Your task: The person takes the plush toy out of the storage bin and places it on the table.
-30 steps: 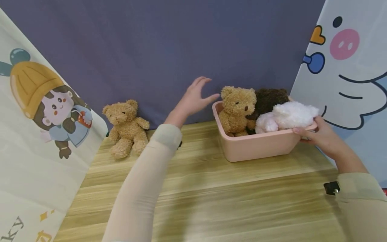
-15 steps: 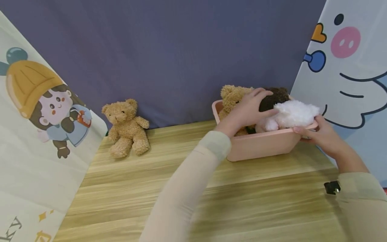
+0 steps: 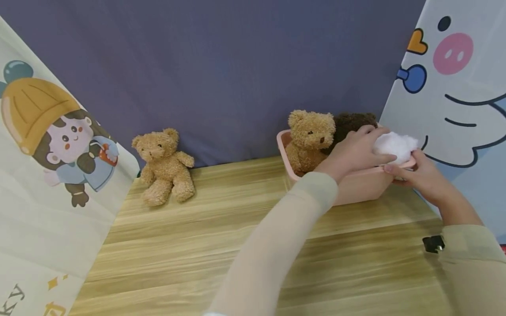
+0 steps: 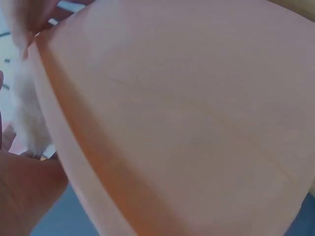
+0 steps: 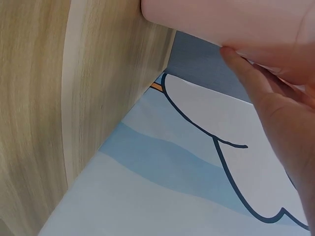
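In the head view my left hand [image 3: 356, 151] reaches over the front wall of a pink bin [image 3: 356, 188]. Its thumb and fingers lie around a fluffy white plush toy [image 3: 397, 147] at the bin's right end. White fur [image 4: 30, 105] shows between the fingers in the left wrist view. My right hand [image 3: 427, 180] grips the bin's right front corner, thumb on the rim, fingers underneath. A tan teddy bear [image 3: 312, 134] sits upright at the bin's left end. Beside it is a dark brown plush toy [image 3: 344, 127], partly hidden by my left hand.
Another tan teddy bear [image 3: 166, 166] sits on the wooden table [image 3: 178, 254] at the left, against the dark curtain [image 3: 221, 79]. Printed cartoon panels flank the table, one on the left [image 3: 59, 197] and one on the right [image 3: 474, 118].
My left hand has moved right, from left of the bin, past the tan bear, onto the white plush toy. My right hand keeps its grip on the bin.
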Demonstrator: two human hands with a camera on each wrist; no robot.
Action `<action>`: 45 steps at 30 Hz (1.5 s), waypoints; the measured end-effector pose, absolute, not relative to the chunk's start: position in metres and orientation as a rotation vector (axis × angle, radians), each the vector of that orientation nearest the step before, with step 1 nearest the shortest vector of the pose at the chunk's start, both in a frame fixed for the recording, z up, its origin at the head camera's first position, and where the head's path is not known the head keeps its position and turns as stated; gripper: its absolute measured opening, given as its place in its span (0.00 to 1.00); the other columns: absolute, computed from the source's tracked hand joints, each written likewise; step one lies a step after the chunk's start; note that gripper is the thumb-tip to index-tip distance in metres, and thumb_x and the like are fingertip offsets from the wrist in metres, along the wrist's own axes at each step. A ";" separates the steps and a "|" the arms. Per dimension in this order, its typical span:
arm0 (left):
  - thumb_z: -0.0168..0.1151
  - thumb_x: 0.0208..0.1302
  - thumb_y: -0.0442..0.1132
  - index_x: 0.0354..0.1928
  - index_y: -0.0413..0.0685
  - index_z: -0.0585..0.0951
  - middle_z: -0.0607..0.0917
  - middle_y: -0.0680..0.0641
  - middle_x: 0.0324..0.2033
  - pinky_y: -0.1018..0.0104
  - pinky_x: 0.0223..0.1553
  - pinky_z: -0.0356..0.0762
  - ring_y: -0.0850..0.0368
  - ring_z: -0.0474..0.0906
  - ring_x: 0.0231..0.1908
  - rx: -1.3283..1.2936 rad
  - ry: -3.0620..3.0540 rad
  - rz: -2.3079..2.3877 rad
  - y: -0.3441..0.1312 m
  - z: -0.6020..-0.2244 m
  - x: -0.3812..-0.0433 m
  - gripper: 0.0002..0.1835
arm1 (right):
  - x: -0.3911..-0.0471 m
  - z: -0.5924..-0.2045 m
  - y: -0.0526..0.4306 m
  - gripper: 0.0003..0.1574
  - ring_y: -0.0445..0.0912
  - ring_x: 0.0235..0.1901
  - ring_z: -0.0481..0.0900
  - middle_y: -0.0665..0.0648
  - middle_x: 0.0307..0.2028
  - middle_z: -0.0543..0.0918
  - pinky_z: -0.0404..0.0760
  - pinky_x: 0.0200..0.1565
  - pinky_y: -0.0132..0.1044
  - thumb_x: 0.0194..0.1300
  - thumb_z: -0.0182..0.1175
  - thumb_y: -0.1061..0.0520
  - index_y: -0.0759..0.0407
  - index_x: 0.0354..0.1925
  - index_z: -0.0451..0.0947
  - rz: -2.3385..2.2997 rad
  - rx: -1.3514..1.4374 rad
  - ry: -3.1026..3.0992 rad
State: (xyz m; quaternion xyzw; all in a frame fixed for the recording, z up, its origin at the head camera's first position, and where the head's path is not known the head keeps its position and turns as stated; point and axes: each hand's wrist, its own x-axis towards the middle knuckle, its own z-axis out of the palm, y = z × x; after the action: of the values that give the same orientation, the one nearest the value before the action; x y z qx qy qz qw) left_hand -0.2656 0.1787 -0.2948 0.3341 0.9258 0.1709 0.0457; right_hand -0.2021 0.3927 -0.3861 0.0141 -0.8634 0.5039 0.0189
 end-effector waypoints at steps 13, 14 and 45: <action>0.56 0.68 0.77 0.76 0.94 0.59 0.62 0.75 0.74 0.64 0.65 0.75 0.70 0.66 0.68 0.965 2.869 0.344 0.217 -0.298 -0.254 0.36 | -0.191 -0.389 0.406 0.39 0.20 0.48 0.77 0.30 0.57 0.66 0.88 0.41 0.27 0.81 0.56 0.58 0.31 0.75 0.49 1.586 0.069 -2.618; 0.55 0.69 0.77 0.76 0.94 0.59 0.62 0.74 0.74 0.64 0.65 0.74 0.70 0.66 0.68 0.984 2.875 0.320 0.218 -0.298 -0.253 0.36 | -0.191 -0.389 0.407 0.39 0.20 0.48 0.77 0.30 0.57 0.66 0.88 0.40 0.27 0.81 0.56 0.59 0.31 0.74 0.50 1.590 0.073 -2.610; 0.67 0.70 0.65 0.74 0.89 0.69 0.69 0.76 0.71 0.74 0.65 0.71 0.76 0.70 0.67 0.905 2.879 0.709 0.201 -0.312 -0.260 0.33 | -0.203 -0.387 0.396 0.48 0.19 0.49 0.76 0.30 0.58 0.67 0.87 0.43 0.26 0.82 0.57 0.54 0.40 0.85 0.41 1.561 0.088 -2.677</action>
State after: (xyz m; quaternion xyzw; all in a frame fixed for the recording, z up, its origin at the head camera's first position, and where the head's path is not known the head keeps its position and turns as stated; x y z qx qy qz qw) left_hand -0.2598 0.2008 -0.3124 0.2919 0.9285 0.2286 0.0208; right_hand -0.2033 0.3958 -0.3870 0.0285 -0.8634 0.5033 0.0206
